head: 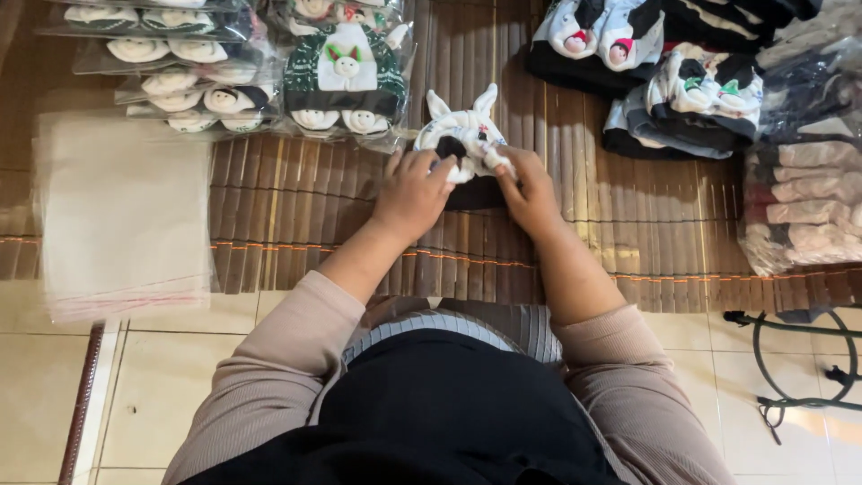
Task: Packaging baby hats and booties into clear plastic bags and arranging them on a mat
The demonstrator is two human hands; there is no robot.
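Gripping white eared hat (462,126) | both hands' grip closed | bagged hats (346,76) behind

Two hands, left (411,196) and right (530,191), one bunny-eared knit hat (462,133), one stack of clear plastic bags (121,216), one bamboo mat (646,216).

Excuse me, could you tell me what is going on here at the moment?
A person seated over a bamboo mat has both hands on a small white and black knitted item with rabbit ears. The left hand and right hand grip its lower edge. Bagged knitted items lie stacked beyond it, loose ones to the right, and a stack of clear plastic bags lies to the left.
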